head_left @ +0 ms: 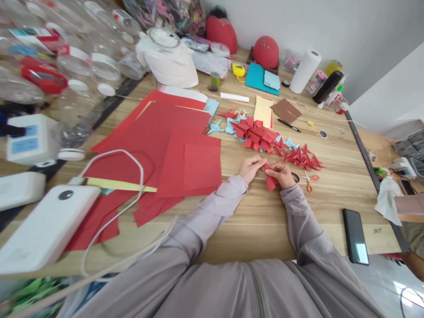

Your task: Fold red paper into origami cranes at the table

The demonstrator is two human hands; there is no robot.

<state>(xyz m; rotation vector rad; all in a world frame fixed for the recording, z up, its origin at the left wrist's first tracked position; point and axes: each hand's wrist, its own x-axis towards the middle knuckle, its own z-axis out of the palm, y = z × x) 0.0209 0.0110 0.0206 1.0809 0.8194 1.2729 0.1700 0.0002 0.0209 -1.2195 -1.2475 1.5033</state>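
Note:
Between my two hands is a small folded piece of red paper, its lower end hanging below the fingers. My left hand pinches its upper end at the left. My right hand grips it from the right side, with fingers wrapped over part of it. Just beyond my hands lies a pile of folded red paper shapes, with light blue ones around it. Large red paper sheets are spread to the left. Orange-handled scissors lie right of my right hand.
A white power bank with a cable and clear plastic bottles fill the left. A black phone lies at the front right. Tape, a pen and a paper roll stand or lie farther back. Another person's arm shows at the right edge.

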